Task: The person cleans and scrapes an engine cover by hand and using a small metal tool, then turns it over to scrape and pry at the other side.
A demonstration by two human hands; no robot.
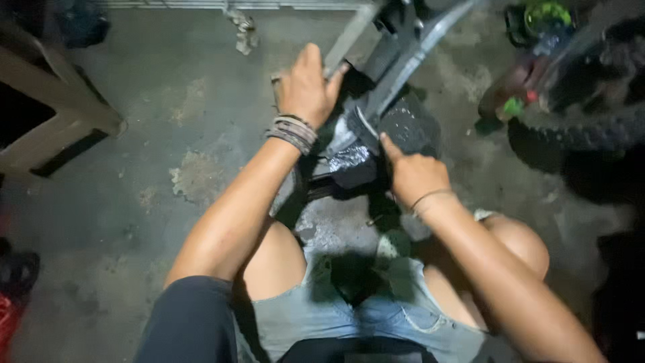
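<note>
My left hand [307, 84] is closed around a grey metal bar [349, 37] that slants up toward the top of the view; bracelets circle that wrist. My right hand [411, 175] rests against a dark, greasy machine part [408, 124], thumb pointing up at it. A curved grey metal arm [416, 50] runs from that part toward the upper right. Below the hands sits a crumpled shiny piece [349, 160] on a dark base. I am crouched over it, knees apart, in light denim shorts.
Stained concrete floor [175, 114] lies all around. A knobby black tyre [584, 131] and green and red parts [531, 40] are at the upper right. A tan wooden bench [50, 101] stands at the left edge. A rag [243, 30] lies near the top.
</note>
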